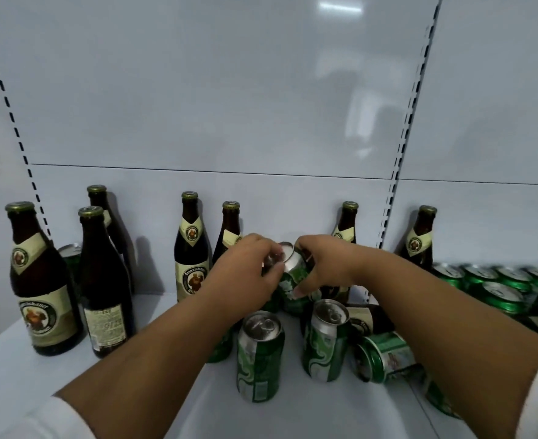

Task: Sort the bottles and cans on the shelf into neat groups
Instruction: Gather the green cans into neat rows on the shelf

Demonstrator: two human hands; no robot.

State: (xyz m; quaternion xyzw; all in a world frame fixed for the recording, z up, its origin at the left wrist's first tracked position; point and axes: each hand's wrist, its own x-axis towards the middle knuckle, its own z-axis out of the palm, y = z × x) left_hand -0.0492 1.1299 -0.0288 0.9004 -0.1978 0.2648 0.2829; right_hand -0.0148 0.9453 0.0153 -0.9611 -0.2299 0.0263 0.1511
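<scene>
Green and silver, a tilted can (291,267) is held between both hands in the middle of the shelf (14,369), towards its back edge. The right hand (324,264) is closed around the can's body, with the thumb low on its side. The left hand (248,267) has its fingers curled over the rim at the top; whether it grips that same can or a second one hidden under the palm, I cannot tell.

Just in front of the hands stand two upright cans, the left upright can (259,356) and the right upright can (326,339). Beside them, to the right, a fallen can (385,359) lies on its side, with a lying bottle (367,320) just behind it.

Along the back edge the brown bottles stand apart from each other: the middle bottle (192,245) and the far right bottle (419,239), for example. At the left end three bottles are near together, among them the front left bottle (40,280), but one lone can (70,251) stands behind them. At the right end a block of cans (495,286) already looks tidy.

I judge the task as partly done: the cans on the right are grouped, while the middle cans, the lying items and the spread bottles are still left.
</scene>
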